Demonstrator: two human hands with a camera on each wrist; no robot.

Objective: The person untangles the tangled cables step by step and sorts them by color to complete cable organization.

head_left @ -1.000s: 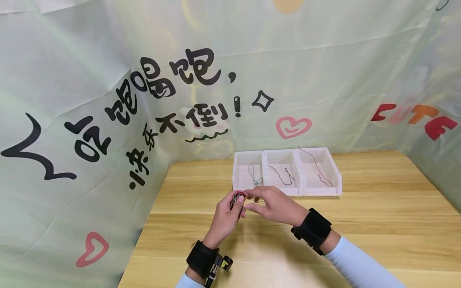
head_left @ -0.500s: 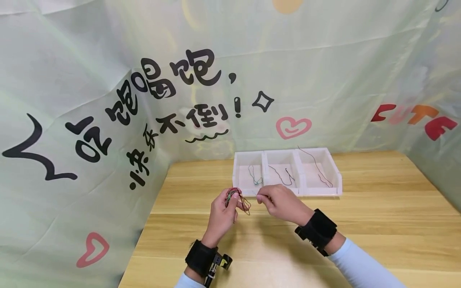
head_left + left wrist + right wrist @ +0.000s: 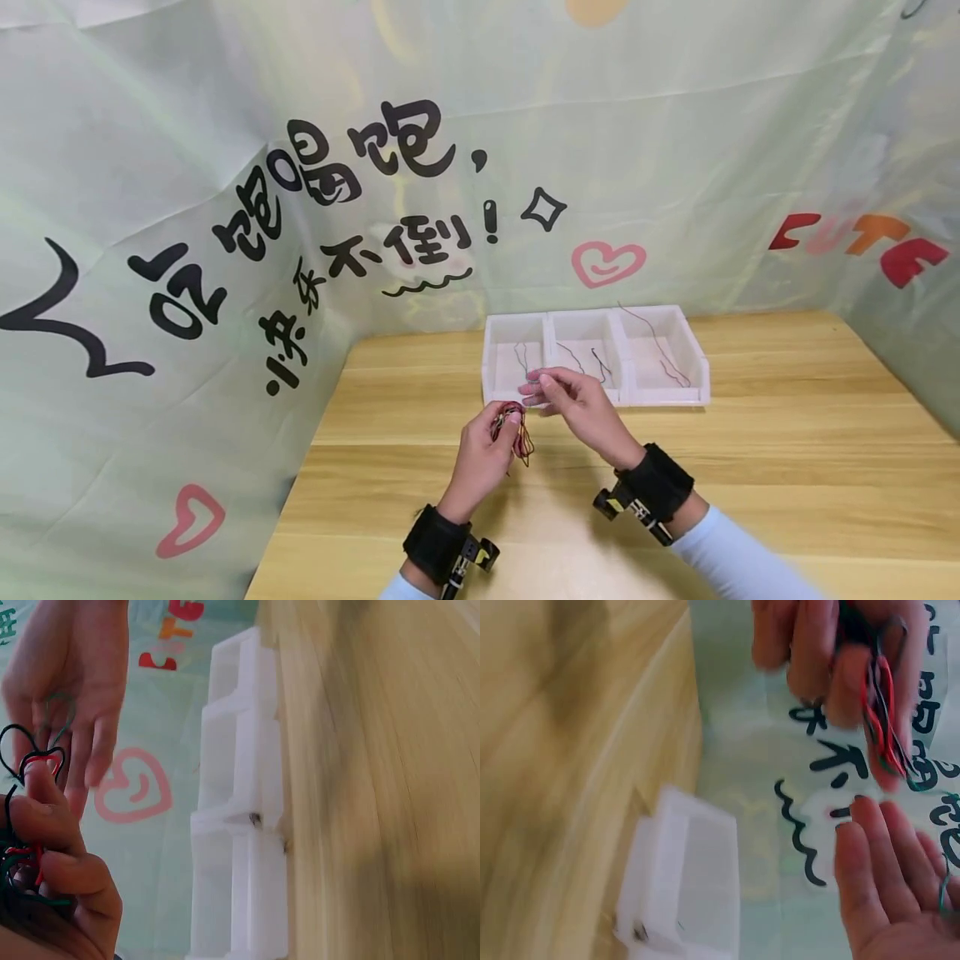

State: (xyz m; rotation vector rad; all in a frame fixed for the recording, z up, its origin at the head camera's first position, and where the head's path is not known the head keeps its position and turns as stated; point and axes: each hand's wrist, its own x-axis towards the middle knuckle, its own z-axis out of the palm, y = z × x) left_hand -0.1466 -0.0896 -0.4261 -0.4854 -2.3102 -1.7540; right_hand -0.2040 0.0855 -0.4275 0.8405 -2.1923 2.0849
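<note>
In the head view my left hand (image 3: 480, 454) grips a bundle of thin wires (image 3: 522, 446) in red, black and green, loops hanging from its right side. The left wrist view shows my left fingers curled round the bundle, with a dark loop (image 3: 16, 750) sticking up. Close to its upper right, my right hand (image 3: 588, 417) pinches a thin green wire (image 3: 943, 889) between thumb and index finger. The other right fingers are extended. In the right wrist view that wire runs towards the bundle (image 3: 885, 712); part of it is hidden by the hand.
Behind the hands stands a row of white bins (image 3: 702, 385) in three compartments. A green wire (image 3: 519, 357) lies in the left one, dark wires (image 3: 572, 357) in the middle, and a reddish-brown wire (image 3: 657, 337) in the right. A printed curtain (image 3: 712, 183) hangs behind the wooden table (image 3: 810, 433).
My right hand moved away to the right, then came back up and left beside the bundle, its fingers extending. The left hand still grips the bundle, now slightly further right, with loops hanging out.
</note>
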